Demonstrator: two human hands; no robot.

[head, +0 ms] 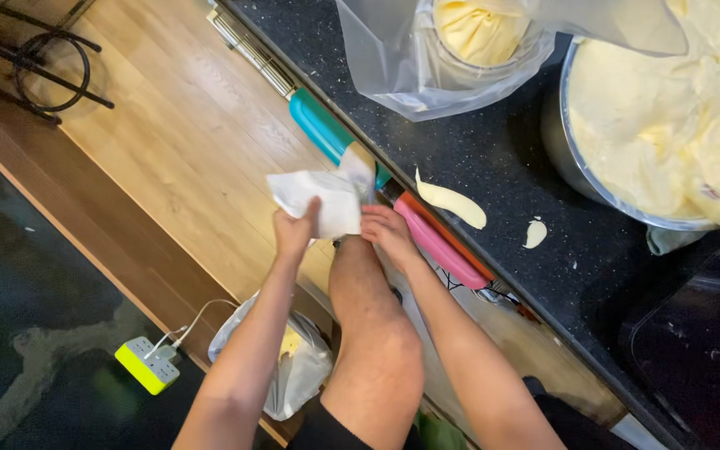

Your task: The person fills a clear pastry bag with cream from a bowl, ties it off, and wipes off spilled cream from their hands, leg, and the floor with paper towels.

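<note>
Head view, looking straight down, and both hands are up at the middle of the frame on a crumpled white paper towel point(320, 200); left hand point(295, 229) grips its lower left edge, thumb up over the sheet and the other fingers curled behind it, pinching the paper; right hand point(387, 233) sits just beside the towel's right edge, fingers bent and close together, their tips touching the paper, though whether they actually clamp it I cannot tell; the towel hangs right at the lip of the black speckled counter point(493, 150), which runs from top centre down to the lower right; a teal handle point(320, 125) and a pink handle point(439, 246) lie along that edge, the towel between them; two pale yellow smears point(453, 202) sit on the counter just right of the hands; upper right, a big metal bowl point(572, 179) full of pale yellow cream; top centre, a clear plastic bag point(393, 58) draped round a container of the same cream; lower left, a lime-green power strip point(147, 364) on the floor, near a white bag point(297, 367).
</note>
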